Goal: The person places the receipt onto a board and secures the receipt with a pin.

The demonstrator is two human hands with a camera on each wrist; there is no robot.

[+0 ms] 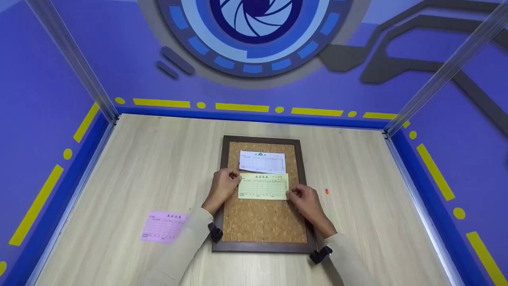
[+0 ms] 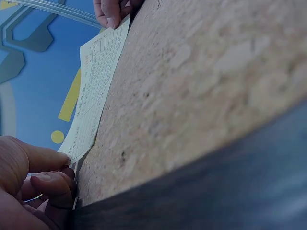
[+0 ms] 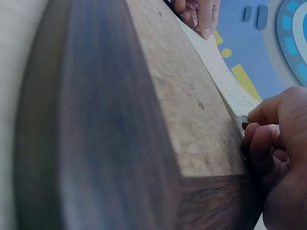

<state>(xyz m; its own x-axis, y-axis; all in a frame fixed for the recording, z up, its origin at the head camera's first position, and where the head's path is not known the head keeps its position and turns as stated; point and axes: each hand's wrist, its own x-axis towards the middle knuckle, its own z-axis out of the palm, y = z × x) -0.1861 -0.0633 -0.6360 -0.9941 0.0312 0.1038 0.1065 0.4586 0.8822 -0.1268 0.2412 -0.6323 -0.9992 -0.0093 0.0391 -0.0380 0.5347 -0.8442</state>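
Observation:
A pale yellow printed form [image 1: 263, 186] lies over the middle of a dark-framed cork board [image 1: 264, 222]. Its left edge is pinched between the thumb and fingers of my left hand [image 1: 224, 184], near the upper corner. On the opposite side my right hand [image 1: 307, 200] pinches the lower right corner. The left wrist view shows the yellow form bowed slightly, its surface close to the cork. Just above it on the board is a white form [image 1: 262, 161] with a green mark at its top; its lower edge meets the yellow form's top edge in the head view.
A pink form [image 1: 163, 226] lies on the wooden table [image 1: 119, 190] left of the board, partly covered by my left sleeve [image 1: 180, 242]. To the right of the board sits a small red and orange piece [image 1: 327, 191]. Blue walls [image 1: 131, 71] enclose the table's back and sides.

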